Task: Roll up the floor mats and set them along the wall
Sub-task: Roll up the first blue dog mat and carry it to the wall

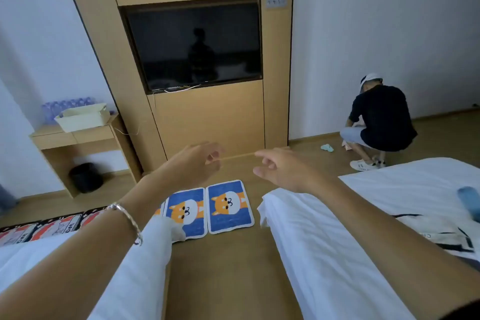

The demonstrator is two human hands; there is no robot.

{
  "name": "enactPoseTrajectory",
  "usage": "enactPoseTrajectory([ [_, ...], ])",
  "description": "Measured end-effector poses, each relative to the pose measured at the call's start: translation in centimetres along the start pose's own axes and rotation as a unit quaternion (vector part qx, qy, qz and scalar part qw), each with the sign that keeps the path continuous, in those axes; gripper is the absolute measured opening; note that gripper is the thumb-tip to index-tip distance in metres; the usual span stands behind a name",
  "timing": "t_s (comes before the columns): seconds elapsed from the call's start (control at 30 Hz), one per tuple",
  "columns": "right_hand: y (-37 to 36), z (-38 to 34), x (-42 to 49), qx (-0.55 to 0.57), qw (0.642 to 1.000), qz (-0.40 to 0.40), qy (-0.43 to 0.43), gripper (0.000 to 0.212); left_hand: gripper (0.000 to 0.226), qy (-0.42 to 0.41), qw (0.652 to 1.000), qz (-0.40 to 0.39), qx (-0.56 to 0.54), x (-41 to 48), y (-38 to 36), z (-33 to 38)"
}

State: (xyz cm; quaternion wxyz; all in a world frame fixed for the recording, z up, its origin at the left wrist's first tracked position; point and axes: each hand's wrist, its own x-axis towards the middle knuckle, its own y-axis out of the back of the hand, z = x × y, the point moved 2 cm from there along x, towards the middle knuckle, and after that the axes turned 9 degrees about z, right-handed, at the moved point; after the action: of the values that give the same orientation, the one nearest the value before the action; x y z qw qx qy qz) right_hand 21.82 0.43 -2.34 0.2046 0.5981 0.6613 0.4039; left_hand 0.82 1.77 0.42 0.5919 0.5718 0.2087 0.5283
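Two white-sheeted beds (pixel 324 254) flank the aisle; a crouching person in black (pixel 381 122) is by the wall.
Left hand (pixel 192 163) and right hand (pixel 283 169) pinch a stretched tan rubber band (pixel 237 156), well above the flat blue dog-print mats (pixel 230 206).

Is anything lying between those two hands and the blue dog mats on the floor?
Nothing visible blocks them. The left hand and right hand stretch a thin rubber band in the air above the blue dog mats, which lie flat between two white beds. The left bed's corner overlaps one mat's edge.
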Motion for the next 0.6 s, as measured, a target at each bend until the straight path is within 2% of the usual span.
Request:
enactPoseTrajectory([
  [0.27,1.7,7.5,-1.3,-0.026,0.998,-0.029,-0.051,0.053,0.028,0.003,0.998,-0.069,-0.012,1.8,-6.1,4.0],
  [0.4,1.6,10.0,-1.1,-0.038,0.995,-0.061,-0.063,0.053,0.028,0.047,0.994,-0.095,-0.016,1.6,-8.1,3.9],
  [0.6,-1.3,8.9,1.7,-0.031,0.993,-0.109,-0.031,0.049,0.035,0.118,0.988,-0.097,-0.035,0.3,-8.0,0.9],
])
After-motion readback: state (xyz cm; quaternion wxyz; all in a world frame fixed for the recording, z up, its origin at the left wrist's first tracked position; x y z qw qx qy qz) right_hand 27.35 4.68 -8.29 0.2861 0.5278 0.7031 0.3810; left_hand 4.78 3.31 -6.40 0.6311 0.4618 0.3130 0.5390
